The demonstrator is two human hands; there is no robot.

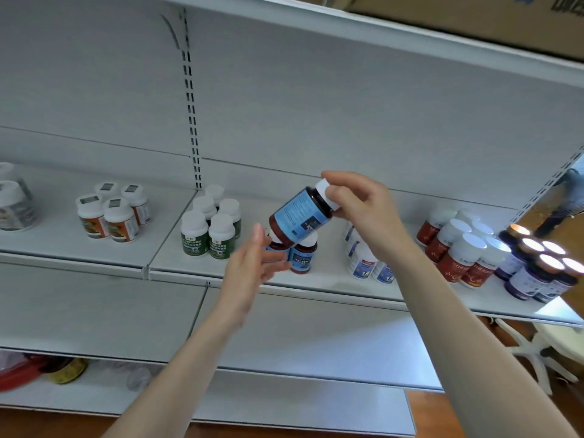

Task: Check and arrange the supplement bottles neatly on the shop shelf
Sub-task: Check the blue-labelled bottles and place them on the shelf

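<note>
Item: our right hand (357, 203) pinches the tilted blue-label bottle (300, 216) by its cap; our left hand (252, 267) lies open beneath, at the shelf (328, 267) edge.

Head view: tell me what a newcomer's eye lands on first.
First comes the tilted blue-label bottle at centre, which the right hand grips by its white cap above the shelf. The left hand is open just below it, in front of matching bottles. Green-label bottles to the left and red-label bottles to the right flank them.
</note>
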